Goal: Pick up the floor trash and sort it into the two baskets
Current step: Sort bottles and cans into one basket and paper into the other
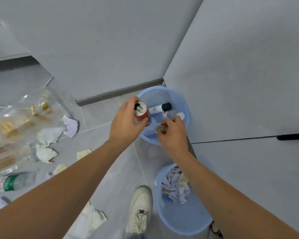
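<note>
- Left hand (126,122) curled round a red can (141,111), held upright over the near rim of the far basket (186,107).
- Right hand (173,135) pinching a small brownish thing (163,129), too blurred to name, above the same basket.
- Inside the far basket: bottles (160,108).
- Near basket (178,228), beside a white shoe (140,209), holding crumpled paper (175,185).
- On the floor, left: paper wads (47,144), plastic bottle (12,181), clear bag (16,121).
</note>
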Demonstrator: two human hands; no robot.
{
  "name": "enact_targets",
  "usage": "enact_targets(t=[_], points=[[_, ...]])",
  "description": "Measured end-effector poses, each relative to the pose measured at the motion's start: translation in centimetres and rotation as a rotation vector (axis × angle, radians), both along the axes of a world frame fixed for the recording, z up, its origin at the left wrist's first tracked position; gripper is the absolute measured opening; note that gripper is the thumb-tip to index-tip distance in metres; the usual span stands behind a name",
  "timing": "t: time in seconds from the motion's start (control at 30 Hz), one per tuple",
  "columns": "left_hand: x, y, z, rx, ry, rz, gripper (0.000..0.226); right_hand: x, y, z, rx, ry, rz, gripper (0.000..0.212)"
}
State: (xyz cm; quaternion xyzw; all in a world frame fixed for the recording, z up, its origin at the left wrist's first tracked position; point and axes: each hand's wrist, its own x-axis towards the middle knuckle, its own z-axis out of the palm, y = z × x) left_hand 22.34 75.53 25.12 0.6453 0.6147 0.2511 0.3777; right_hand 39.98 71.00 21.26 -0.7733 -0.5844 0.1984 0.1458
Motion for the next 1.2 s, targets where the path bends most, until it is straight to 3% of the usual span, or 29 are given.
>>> enact_targets(t=[0.33,0.5,0.57,0.67,0.93,1.2], points=[[4.5,5.7,-7.8,0.067,0.319,-0.139,0.044,2.0,1.8,-5.8,-0.181,-0.021,0.158,0.009],[6.1,6.3,-9.8,0.042,0.537,-0.293,0.048,1.8,1.9,-6.7,-0.209,-0.017,0.206,0.019],[6.4,6.2,-10.0,-0.001,0.573,-0.329,0.059,1.5,2.0,-6.6,-0.235,-0.032,0.247,0.02],[6.1,5.7,-9.1,0.044,0.532,-0.329,0.065,1.2,1.9,-6.5,-0.277,-0.042,0.263,0.019],[-0.6,3.2,-5.2,0.18,0.439,-0.293,0.043,-1.8,2.6,-2.1,-0.13,-0.135,0.192,0.027],[-19.1,-7.1,-1.4,0.049,0.35,-0.019,0.04,-14.8,-2.3,2.0,0.083,-0.026,0.307,0.018]])
